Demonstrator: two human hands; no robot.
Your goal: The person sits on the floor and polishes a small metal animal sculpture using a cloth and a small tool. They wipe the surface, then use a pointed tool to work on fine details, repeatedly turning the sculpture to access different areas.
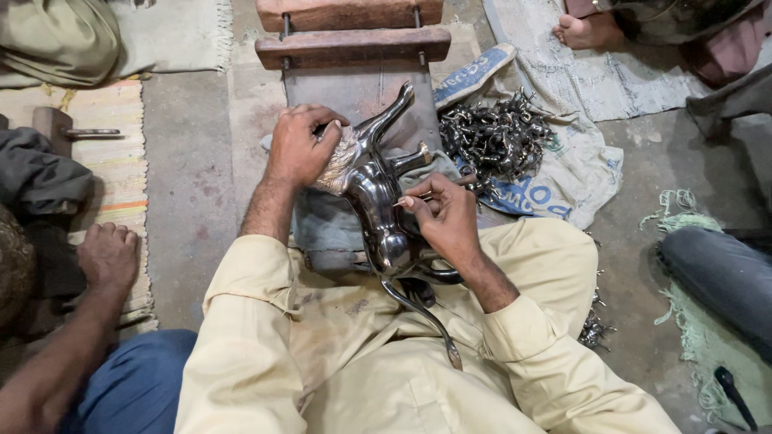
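The left hand (297, 149) is closed over the mane end of a polished metal animal figurine (374, 197), pinning it against the wooden block (352, 47); the right hand (446, 217) pinches a thin tool (434, 193) against its flank. To my eye, a firm left grip and short, light strokes would keep the tool from skating. The figurine lies across the lap, dark and glossy, legs and long tail outstretched. A heap of small metal parts (494, 137) sits on sacking nearby.

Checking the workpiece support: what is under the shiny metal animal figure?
The metal animal figure lies on grey cloth over a wooden block; what is directly beneath its body is hidden.
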